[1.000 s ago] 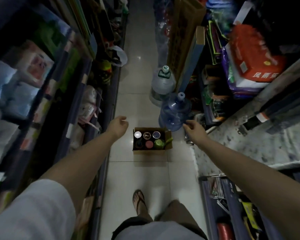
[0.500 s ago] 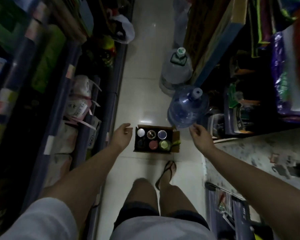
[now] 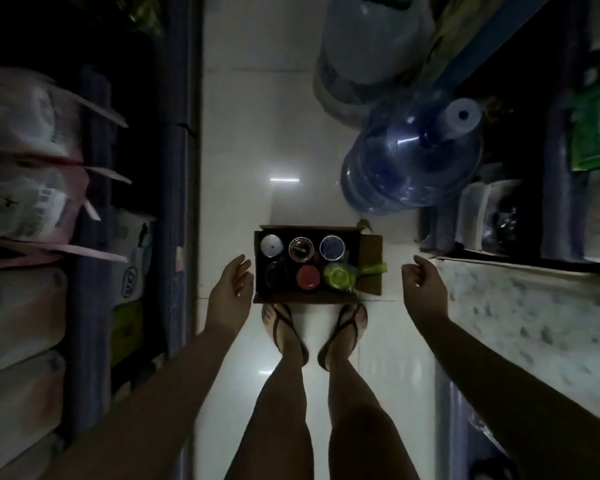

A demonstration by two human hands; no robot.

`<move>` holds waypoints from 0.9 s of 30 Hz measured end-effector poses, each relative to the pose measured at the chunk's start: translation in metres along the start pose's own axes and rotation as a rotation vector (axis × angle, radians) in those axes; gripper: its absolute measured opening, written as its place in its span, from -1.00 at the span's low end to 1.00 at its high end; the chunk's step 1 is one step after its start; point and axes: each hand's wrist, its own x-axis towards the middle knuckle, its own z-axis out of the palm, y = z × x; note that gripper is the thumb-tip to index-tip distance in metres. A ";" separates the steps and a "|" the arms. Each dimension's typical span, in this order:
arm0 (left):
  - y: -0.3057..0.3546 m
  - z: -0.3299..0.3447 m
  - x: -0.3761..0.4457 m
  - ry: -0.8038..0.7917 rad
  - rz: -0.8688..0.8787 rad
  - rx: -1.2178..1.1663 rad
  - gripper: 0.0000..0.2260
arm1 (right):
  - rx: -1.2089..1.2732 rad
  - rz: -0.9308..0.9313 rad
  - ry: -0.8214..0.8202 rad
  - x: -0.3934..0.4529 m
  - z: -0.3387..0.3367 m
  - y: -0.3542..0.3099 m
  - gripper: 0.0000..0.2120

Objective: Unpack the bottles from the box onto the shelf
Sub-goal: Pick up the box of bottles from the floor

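A small open cardboard box (image 3: 371, 268) sits on the white tiled floor just beyond my sandalled feet. Inside stand several bottles seen from above, among them a white-capped bottle (image 3: 271, 244), a red-capped bottle (image 3: 308, 276) and a green-capped bottle (image 3: 338, 277). My left hand (image 3: 230, 293) hangs close to the box's left side with fingers apart and nothing in it. Further off to the right of the box, my right hand (image 3: 424, 289) is empty too, its fingers loosely curled.
A large blue water jug (image 3: 413, 161) stands just behind the box at the right, with a paler jug (image 3: 371, 46) beyond it. Packed shelves (image 3: 84, 237) line the left of the narrow aisle. A speckled shelf surface (image 3: 534, 323) lies at the right.
I have stepped up to the box and bent over it; both feet now stand at its near edge. Both hands have come down to either side of it.
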 end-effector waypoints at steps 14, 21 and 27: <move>-0.126 0.065 0.117 0.041 -0.003 0.003 -0.49 | -0.072 0.020 -0.079 0.127 0.117 0.117 -0.49; -0.144 0.089 0.134 0.062 0.116 0.068 -0.48 | -0.051 -0.057 -0.082 0.132 0.145 0.125 -0.61; -0.163 0.088 0.142 0.132 0.090 0.087 -0.47 | 0.113 -0.056 0.067 0.137 0.155 0.140 -0.66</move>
